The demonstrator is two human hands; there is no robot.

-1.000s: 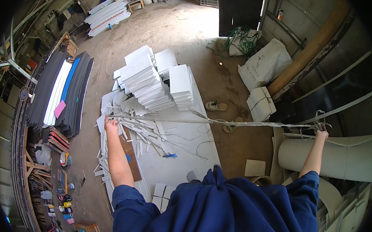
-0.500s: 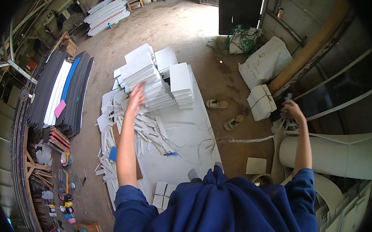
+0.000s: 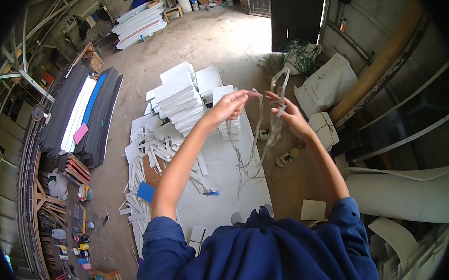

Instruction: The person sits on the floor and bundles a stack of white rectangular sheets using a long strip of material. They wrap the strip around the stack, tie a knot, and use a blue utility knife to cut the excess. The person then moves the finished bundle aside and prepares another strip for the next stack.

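Note:
My two hands are raised close together in front of me, over the right edge of a white sheet. Between them hang thin, clear plastic strands, loose and tangled, trailing over the sheet. My left hand is closed, thumb and forefinger pinching one end of the strands. The looped bundle is gripped in my right hand, with loops standing above the fingers. Behind my left hand rise a tall stack of white sheets and a smaller stack, which my hand partly hides.
White offcut strips lie heaped left of the sheet, near a blue square and a blue cutter. To the right are a shoe, a tied white bundle, a white sack and a big white roll.
My right hand has come in from the far right, bringing the strands. My left hand has moved right, away from the tall stack, and now pinches them.

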